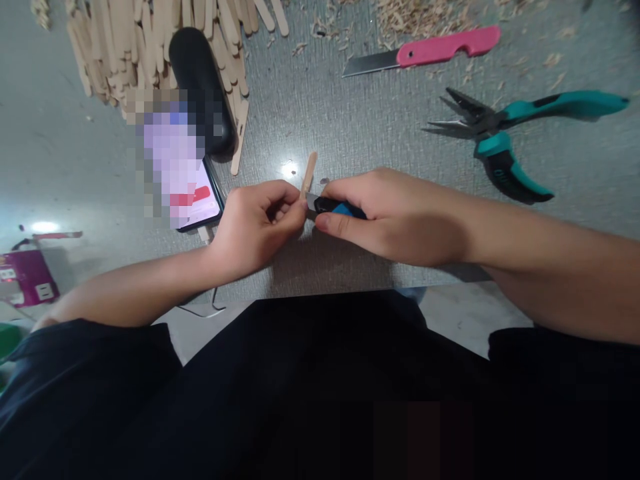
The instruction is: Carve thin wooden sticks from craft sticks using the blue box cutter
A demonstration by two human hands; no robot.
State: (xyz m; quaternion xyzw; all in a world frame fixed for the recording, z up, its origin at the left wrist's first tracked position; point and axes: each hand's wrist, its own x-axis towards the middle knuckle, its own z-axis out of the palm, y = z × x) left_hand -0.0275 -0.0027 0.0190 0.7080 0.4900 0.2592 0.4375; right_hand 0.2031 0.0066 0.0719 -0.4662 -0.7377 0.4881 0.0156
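Near the table's front edge my left hand [265,223] is closed in a pinch on a wooden craft stick [310,170]. The stick's rounded end points up and away from me; its lower part is hidden by the fingers. My right hand [385,213] is wrapped round a utility knife [345,209] with a blue and black handle. The knife's short blade reaches left to the stick, right beside my left fingertips. Whether the blade has cut into the wood I cannot tell.
A pile of craft sticks [120,40] lies back left, with a black case [200,87] and a lit phone [195,200] nearby. Farther right are a pink knife [445,50], teal pliers [500,127] and wood shavings [420,17]. A purple box [35,277] stands far left.
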